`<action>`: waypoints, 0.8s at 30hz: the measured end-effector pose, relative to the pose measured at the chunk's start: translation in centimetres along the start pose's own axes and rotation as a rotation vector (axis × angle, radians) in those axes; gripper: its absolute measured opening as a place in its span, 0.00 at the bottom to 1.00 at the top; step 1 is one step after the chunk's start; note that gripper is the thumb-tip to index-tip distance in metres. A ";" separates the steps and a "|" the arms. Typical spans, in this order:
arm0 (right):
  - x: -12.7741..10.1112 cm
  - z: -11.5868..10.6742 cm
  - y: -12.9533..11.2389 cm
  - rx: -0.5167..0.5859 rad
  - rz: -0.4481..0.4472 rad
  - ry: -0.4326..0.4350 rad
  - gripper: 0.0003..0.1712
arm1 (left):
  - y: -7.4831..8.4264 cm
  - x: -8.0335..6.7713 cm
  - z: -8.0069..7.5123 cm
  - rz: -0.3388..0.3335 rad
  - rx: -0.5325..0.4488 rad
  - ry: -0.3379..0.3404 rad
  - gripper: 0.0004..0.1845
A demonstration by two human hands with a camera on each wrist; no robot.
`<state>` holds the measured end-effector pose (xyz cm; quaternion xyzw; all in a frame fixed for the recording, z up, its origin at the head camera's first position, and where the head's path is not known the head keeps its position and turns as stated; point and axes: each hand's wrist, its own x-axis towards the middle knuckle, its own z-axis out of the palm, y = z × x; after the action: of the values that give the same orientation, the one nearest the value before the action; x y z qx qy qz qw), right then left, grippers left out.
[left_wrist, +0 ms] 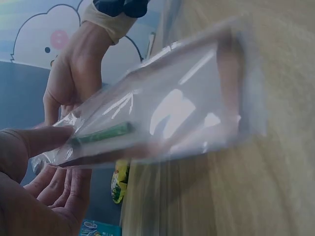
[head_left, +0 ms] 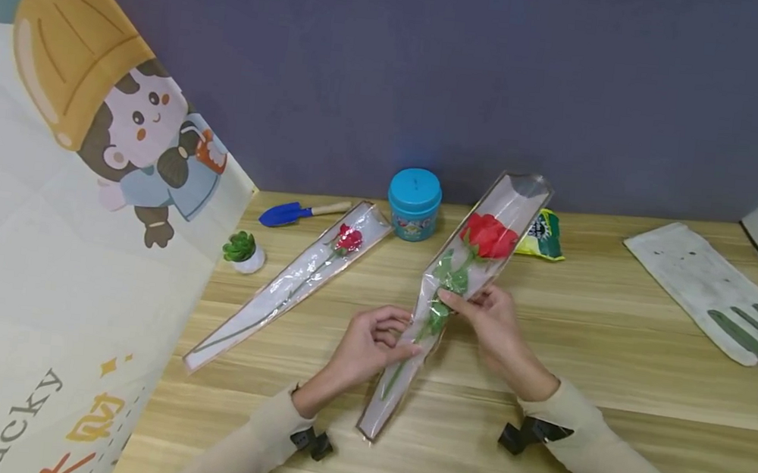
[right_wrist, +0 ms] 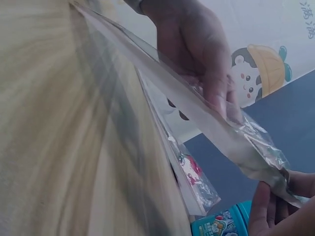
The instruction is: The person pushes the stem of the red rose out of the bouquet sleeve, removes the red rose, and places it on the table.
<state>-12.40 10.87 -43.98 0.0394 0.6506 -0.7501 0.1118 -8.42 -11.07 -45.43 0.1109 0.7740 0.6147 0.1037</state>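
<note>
A red rose (head_left: 491, 236) with green leaves and stem lies inside a long clear sleeve (head_left: 400, 372) with a brownish edge. My left hand (head_left: 368, 350) pinches the sleeve's lower part between thumb and fingers. Higher up, near the leaves, my right hand (head_left: 490, 323) grips its right edge, thumb on the front and fingers behind. The sleeve is tilted, its wide top leaning to the upper right. In the left wrist view, the cut stem end (left_wrist: 106, 132) shows through the plastic. The right wrist view shows the sleeve's pale back (right_wrist: 197, 113) raised over the table.
On the wooden table (head_left: 581, 347), a second wrapped rose (head_left: 349, 240) lies left. Behind stand a blue-lidded jar (head_left: 414, 203) and a green-yellow packet (head_left: 543, 236). A blue trowel (head_left: 285, 214) and small potted succulent (head_left: 243, 252) are at the left, white-and-green gloves (head_left: 710, 284) at the right.
</note>
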 end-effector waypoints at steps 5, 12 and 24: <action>0.4 -0.2 -0.5 -0.014 0.015 0.026 0.26 | -0.2 0.1 0.1 -0.001 -0.017 -0.005 0.24; 0.3 -0.3 -1.2 0.032 0.010 0.032 0.25 | -0.3 0.1 0.2 -0.009 -0.019 0.008 0.26; 0.1 -0.3 -1.5 0.055 0.015 -0.016 0.25 | -0.1 0.1 0.6 0.011 -0.029 0.039 0.22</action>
<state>-12.84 11.39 -42.60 0.0414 0.6286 -0.7671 0.1215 -8.35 -10.53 -45.69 0.1017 0.7663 0.6284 0.0867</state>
